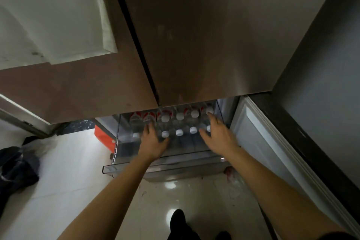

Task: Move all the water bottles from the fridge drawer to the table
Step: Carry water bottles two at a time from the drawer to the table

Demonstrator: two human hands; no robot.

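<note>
Below the closed fridge doors a clear plastic drawer [136, 167] is pulled out. Several water bottles [179, 132] with white caps and red labels stand upright in it in two rows. My left hand [153, 138] reaches down among the bottles on the left, fingers spread over one bottle top. My right hand [216, 132] hovers over the bottles [208, 128] at the right end, fingers apart. Neither hand has closed around a bottle. The table is not in view.
The brown fridge doors [204, 35] hang close overhead. An open lower door [259, 142] stands to the right of the drawer. A red-orange box [103, 136] sits left of the drawer, dark cloth [17, 167] lies on the glossy floor at left. My feet [178, 222] stand below.
</note>
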